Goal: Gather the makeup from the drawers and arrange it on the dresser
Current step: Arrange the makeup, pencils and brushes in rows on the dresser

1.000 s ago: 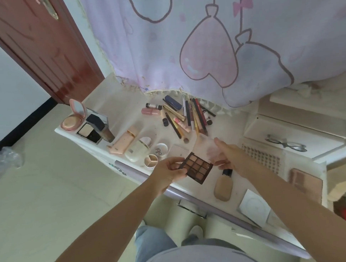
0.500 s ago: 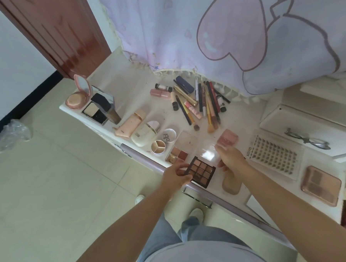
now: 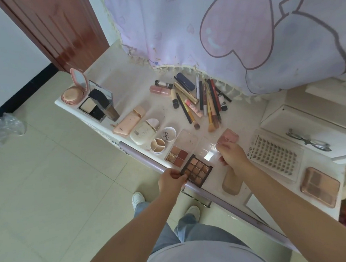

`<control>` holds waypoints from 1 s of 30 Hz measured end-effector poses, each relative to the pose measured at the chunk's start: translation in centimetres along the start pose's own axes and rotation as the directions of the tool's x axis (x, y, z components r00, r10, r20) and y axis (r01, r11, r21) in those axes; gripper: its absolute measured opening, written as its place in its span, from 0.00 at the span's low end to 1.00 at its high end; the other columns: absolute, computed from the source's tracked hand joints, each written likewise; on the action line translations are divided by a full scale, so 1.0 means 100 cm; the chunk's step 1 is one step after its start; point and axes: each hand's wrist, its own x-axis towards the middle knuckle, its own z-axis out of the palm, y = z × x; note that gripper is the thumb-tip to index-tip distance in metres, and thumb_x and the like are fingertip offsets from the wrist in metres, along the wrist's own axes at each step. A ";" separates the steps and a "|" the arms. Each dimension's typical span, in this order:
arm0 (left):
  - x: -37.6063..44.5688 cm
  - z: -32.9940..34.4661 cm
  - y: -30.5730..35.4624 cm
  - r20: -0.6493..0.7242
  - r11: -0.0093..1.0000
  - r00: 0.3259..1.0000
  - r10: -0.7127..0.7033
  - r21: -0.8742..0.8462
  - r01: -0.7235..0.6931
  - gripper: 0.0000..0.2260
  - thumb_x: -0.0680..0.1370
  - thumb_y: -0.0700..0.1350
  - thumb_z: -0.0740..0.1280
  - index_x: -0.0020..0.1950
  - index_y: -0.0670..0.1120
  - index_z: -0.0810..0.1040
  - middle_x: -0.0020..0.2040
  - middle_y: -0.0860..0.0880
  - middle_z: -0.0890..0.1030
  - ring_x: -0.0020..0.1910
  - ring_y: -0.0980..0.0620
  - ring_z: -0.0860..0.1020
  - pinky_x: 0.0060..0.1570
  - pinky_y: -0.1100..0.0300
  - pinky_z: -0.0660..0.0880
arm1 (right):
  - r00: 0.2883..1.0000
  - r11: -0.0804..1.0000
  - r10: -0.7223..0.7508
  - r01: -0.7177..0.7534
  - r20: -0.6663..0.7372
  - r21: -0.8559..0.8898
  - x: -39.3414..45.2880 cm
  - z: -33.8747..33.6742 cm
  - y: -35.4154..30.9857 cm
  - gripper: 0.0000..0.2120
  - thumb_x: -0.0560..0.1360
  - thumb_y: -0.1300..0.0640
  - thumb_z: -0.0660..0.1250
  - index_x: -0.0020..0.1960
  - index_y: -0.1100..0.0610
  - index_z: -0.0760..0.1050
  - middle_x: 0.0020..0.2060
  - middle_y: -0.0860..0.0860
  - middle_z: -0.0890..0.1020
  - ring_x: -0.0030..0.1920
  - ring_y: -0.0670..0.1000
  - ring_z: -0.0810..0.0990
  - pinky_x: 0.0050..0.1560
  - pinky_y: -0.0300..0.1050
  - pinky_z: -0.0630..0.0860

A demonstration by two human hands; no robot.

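Pinching the near-left corner of the eyeshadow palette [image 3: 196, 170] at the dresser [image 3: 125, 87] front edge, the left hand [image 3: 171, 181] sits at its seven o'clock, while the right hand [image 3: 232, 155], fingers curled on the clear lid [image 3: 208, 150], holds at two o'clock.

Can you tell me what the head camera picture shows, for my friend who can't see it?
A person's left hand holds a brown eyeshadow palette at the front edge of a white dresser, while the right hand holds its clear lid. Brushes and pencils, compacts and other palettes lie spread over the top.
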 end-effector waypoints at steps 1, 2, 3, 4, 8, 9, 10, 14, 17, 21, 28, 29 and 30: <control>0.001 0.000 0.001 -0.003 1.000 1.000 -0.005 -0.013 0.004 0.10 0.71 0.34 0.70 0.37 0.46 0.72 0.37 0.46 0.78 0.40 0.47 0.79 0.47 0.56 0.77 | 1.000 1.000 -0.017 0.017 0.006 0.011 -0.001 -0.001 0.000 0.13 0.77 0.59 0.59 0.57 0.64 0.74 0.30 0.52 0.72 0.29 0.49 0.69 0.32 0.39 0.69; 0.001 0.000 0.002 -0.006 1.000 1.000 -0.006 -0.025 0.006 0.10 0.71 0.34 0.70 0.37 0.46 0.72 0.36 0.46 0.77 0.40 0.47 0.79 0.47 0.56 0.77 | 0.999 0.999 -0.042 0.041 0.018 0.014 -0.004 -0.001 -0.001 0.12 0.77 0.59 0.59 0.58 0.62 0.74 0.30 0.52 0.72 0.30 0.48 0.70 0.31 0.37 0.71; 0.002 0.001 0.003 -0.007 0.999 1.000 -0.005 -0.033 0.005 0.11 0.71 0.33 0.70 0.37 0.46 0.73 0.36 0.46 0.77 0.41 0.46 0.79 0.48 0.55 0.77 | 0.997 0.998 -0.068 0.067 0.028 0.013 -0.006 -0.001 -0.002 0.12 0.78 0.60 0.59 0.58 0.62 0.74 0.31 0.52 0.72 0.30 0.48 0.70 0.32 0.36 0.72; 0.002 0.002 0.003 -0.006 0.999 1.000 -0.003 -0.035 0.002 0.10 0.71 0.33 0.70 0.37 0.46 0.73 0.36 0.46 0.77 0.41 0.46 0.79 0.50 0.55 0.78 | 0.995 0.996 -0.093 0.093 0.034 0.002 -0.008 0.000 -0.004 0.12 0.78 0.60 0.59 0.58 0.63 0.74 0.31 0.51 0.72 0.31 0.47 0.71 0.33 0.36 0.72; 0.005 0.003 0.004 -0.005 1.000 1.000 -0.006 -0.022 0.006 0.10 0.71 0.33 0.70 0.37 0.45 0.73 0.37 0.46 0.77 0.41 0.46 0.80 0.49 0.55 0.78 | 0.989 0.989 -0.142 0.144 0.032 -0.043 -0.009 0.002 -0.007 0.11 0.78 0.60 0.59 0.55 0.64 0.75 0.33 0.50 0.73 0.35 0.49 0.72 0.38 0.38 0.73; 0.005 0.002 0.004 -0.009 1.000 1.000 -0.005 -0.011 0.005 0.10 0.71 0.33 0.70 0.37 0.45 0.73 0.36 0.46 0.77 0.40 0.46 0.80 0.48 0.56 0.78 | 0.989 0.988 -0.142 0.144 0.034 -0.053 -0.009 0.002 -0.007 0.12 0.78 0.59 0.59 0.56 0.64 0.75 0.33 0.50 0.73 0.37 0.50 0.72 0.37 0.38 0.72; 0.006 0.002 0.004 -0.017 1.000 1.000 -0.003 0.012 0.003 0.10 0.71 0.34 0.71 0.36 0.46 0.72 0.36 0.47 0.77 0.39 0.47 0.79 0.46 0.57 0.78 | 0.988 0.986 -0.147 0.149 0.039 -0.068 -0.009 0.001 -0.007 0.12 0.78 0.58 0.59 0.56 0.64 0.74 0.34 0.50 0.73 0.38 0.50 0.72 0.37 0.38 0.72; 0.004 -0.003 0.000 -0.052 0.986 0.997 0.051 0.160 -0.042 0.08 0.72 0.41 0.72 0.41 0.44 0.72 0.36 0.49 0.77 0.38 0.51 0.77 0.38 0.64 0.73 | 0.972 0.944 -0.232 0.235 0.039 -0.233 -0.011 -0.012 0.000 0.17 0.78 0.54 0.59 0.63 0.60 0.71 0.46 0.51 0.74 0.50 0.51 0.73 0.47 0.41 0.70; 0.000 -0.012 -0.002 -0.035 0.932 0.980 0.196 0.317 -0.175 0.06 0.74 0.42 0.68 0.48 0.43 0.75 0.39 0.51 0.77 0.41 0.51 0.75 0.40 0.63 0.71 | 0.942 0.828 -0.335 0.305 0.020 -0.470 -0.013 -0.034 0.015 0.15 0.76 0.63 0.60 0.62 0.62 0.73 0.55 0.57 0.76 0.57 0.56 0.74 0.56 0.44 0.68; -0.005 -0.018 0.002 0.014 0.792 0.910 0.414 0.488 -0.368 0.09 0.76 0.39 0.63 0.55 0.40 0.75 0.44 0.52 0.74 0.42 0.54 0.73 0.44 0.65 0.67 | 0.883 0.528 -0.375 0.454 0.283 -0.718 -0.013 -0.058 0.046 0.24 0.70 0.72 0.59 0.64 0.60 0.72 0.66 0.58 0.71 0.66 0.59 0.66 0.65 0.47 0.63; -0.017 0.000 0.023 0.222 0.645 0.814 0.536 0.514 -0.565 0.07 0.76 0.39 0.63 0.52 0.39 0.76 0.45 0.49 0.75 0.44 0.51 0.74 0.46 0.63 0.70 | 0.718 0.059 -0.454 0.615 0.527 -0.787 0.000 -0.063 0.055 0.22 0.49 0.71 0.79 0.41 0.56 0.83 0.40 0.53 0.84 0.37 0.56 0.81 0.30 0.49 0.79; -0.019 0.004 0.027 0.252 0.634 0.807 0.534 0.513 -0.579 0.07 0.76 0.39 0.62 0.53 0.39 0.76 0.46 0.47 0.76 0.45 0.49 0.75 0.48 0.61 0.71 | 0.707 0.006 -0.478 0.596 0.521 -0.803 -0.001 -0.064 0.051 0.22 0.46 0.68 0.80 0.37 0.54 0.82 0.36 0.49 0.83 0.34 0.53 0.81 0.27 0.46 0.77; -0.020 0.007 0.030 0.283 0.623 0.803 0.525 0.515 -0.589 0.08 0.77 0.39 0.62 0.53 0.39 0.76 0.48 0.45 0.77 0.46 0.48 0.75 0.49 0.60 0.71 | 0.708 -0.049 -0.464 0.579 0.532 -0.814 -0.006 -0.065 0.044 0.22 0.48 0.65 0.81 0.40 0.52 0.82 0.37 0.47 0.83 0.38 0.53 0.81 0.32 0.46 0.77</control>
